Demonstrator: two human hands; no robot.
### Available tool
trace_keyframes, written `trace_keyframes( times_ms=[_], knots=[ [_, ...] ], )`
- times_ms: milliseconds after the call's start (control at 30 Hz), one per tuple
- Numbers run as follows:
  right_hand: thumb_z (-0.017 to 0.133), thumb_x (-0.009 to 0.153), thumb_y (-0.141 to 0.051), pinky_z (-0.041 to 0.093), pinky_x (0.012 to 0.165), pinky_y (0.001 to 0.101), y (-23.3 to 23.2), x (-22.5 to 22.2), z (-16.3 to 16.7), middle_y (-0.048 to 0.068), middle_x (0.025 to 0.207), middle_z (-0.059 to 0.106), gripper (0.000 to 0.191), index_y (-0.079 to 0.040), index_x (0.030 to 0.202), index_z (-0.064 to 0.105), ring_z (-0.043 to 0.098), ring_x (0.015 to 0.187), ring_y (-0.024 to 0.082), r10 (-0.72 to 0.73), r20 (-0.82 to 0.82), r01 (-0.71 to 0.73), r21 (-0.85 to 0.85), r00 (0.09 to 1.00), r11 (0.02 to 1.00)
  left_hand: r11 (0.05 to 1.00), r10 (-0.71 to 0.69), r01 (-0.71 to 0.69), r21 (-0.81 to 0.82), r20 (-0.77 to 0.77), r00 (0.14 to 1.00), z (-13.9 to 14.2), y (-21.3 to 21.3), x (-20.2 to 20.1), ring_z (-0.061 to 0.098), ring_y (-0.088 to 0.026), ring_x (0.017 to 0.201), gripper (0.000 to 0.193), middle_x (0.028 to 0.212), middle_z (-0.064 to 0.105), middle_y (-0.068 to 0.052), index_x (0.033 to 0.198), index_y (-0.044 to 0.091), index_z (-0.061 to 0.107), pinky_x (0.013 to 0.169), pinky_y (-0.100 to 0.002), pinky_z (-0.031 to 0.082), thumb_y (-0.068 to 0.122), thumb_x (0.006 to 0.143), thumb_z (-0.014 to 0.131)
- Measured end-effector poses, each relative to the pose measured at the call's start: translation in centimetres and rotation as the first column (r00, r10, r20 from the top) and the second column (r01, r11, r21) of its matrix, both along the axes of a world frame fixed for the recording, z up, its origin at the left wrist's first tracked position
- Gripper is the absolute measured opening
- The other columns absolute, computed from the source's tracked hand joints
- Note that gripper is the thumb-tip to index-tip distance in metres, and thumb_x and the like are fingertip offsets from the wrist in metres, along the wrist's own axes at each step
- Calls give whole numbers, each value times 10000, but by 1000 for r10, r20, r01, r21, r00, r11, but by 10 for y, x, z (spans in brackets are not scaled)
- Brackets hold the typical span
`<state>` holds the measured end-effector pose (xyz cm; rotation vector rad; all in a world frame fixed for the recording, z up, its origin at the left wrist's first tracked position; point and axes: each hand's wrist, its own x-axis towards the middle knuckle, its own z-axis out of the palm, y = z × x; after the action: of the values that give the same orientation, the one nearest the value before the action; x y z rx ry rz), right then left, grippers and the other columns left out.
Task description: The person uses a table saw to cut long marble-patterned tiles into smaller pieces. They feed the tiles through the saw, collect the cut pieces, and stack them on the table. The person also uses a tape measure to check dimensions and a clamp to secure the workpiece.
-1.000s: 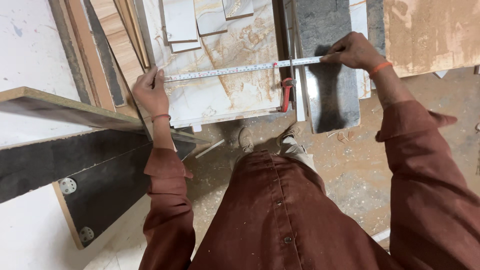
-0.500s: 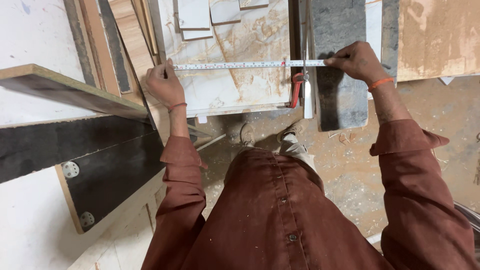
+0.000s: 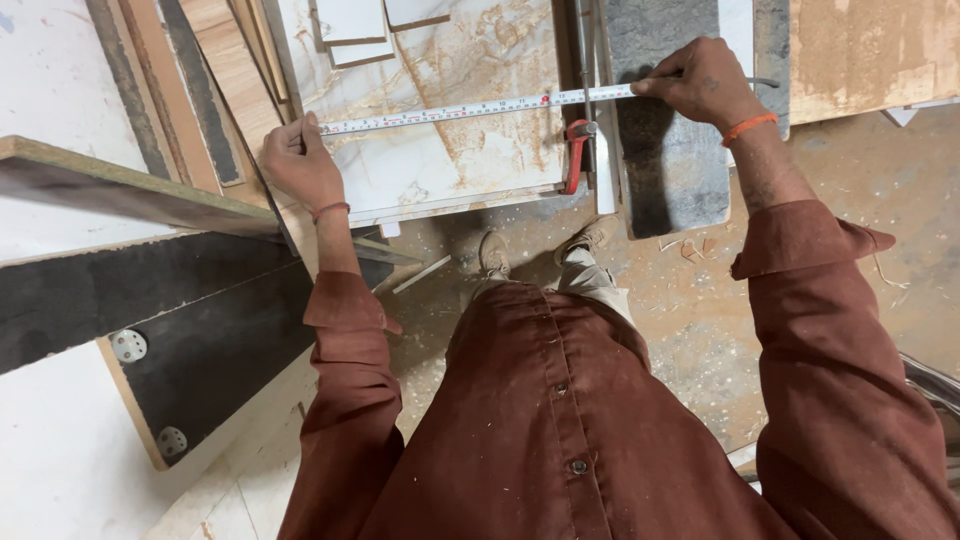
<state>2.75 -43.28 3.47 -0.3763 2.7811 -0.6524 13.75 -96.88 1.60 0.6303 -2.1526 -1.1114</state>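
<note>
Left hand (image 3: 298, 160) pins one end of the tape measure (image 3: 470, 110) at the marble-patterned panel (image 3: 450, 150) edge. Right hand (image 3: 700, 85) holds the other end taut; a red clamp (image 3: 577, 155) sits below the tape, near the right fingers (image 3: 655, 88).

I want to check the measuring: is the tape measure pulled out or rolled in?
Pulled out: the tape measure spans the marbled sheet, held between left hand and right hand.

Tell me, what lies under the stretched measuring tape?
Under the measuring tape lies a marble-patterned board, then a red clamp and grey slab. The left hand and right hand cover its ends.
</note>
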Motion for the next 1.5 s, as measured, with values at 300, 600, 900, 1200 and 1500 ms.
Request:
trace_keyframes(
  times_ms=[300,600,900,1200,1500],
  knots=[
    [849,979,-338,476,540,392,-24,-29,34,99,743,721,244,-95,999,839,609,559,227,138,-80,-143,-53,987,988,970,24,30,243,-216,976,-4,-20,-6,759,-174,813,87,919,780,-108,966,-22,779,713,-288,655,-11,882,758],
    [842,1015,-275,468,633,375,162,-174,100,91,826,694,246,-40,975,783,616,711,219,90,-305,-185,-302,948,935,835,-445,473,282,-160,881,171,131,-66,589,-138,792,74,968,678,-79,1149,-65,676,851,-307,519,-71,1147,602],
    [869,930,-275,506,648,365,574,-297,38,144,882,756,293,-13,1041,798,649,739,210,-298,-81,281,-176,951,943,365,-702,845,-391,481,525,47,599,-362,580,-390,1164,135,1213,646,-175,913,79,745,957,-523,459,208,951,737],
    [849,944,-343,499,669,496,568,-394,21,172,786,658,319,-47,865,756,635,733,349,-115,-284,126,18,952,992,669,-503,667,-329,461,732,4,601,-443,352,-411,1464,96,1573,477,-152,979,182,819,1207,-554,245,190,886,800],
    [781,1009,-301,435,702,477,575,-415,-27,90,821,656,217,-109,907,781,598,811,308,77,-415,-22,136,907,991,782,-392,517,-348,370,842,-24,616,-444,319,-436,1495,130,1596,426,-209,1086,135,750,1255,-575,203,68,980,720]
  ],
)
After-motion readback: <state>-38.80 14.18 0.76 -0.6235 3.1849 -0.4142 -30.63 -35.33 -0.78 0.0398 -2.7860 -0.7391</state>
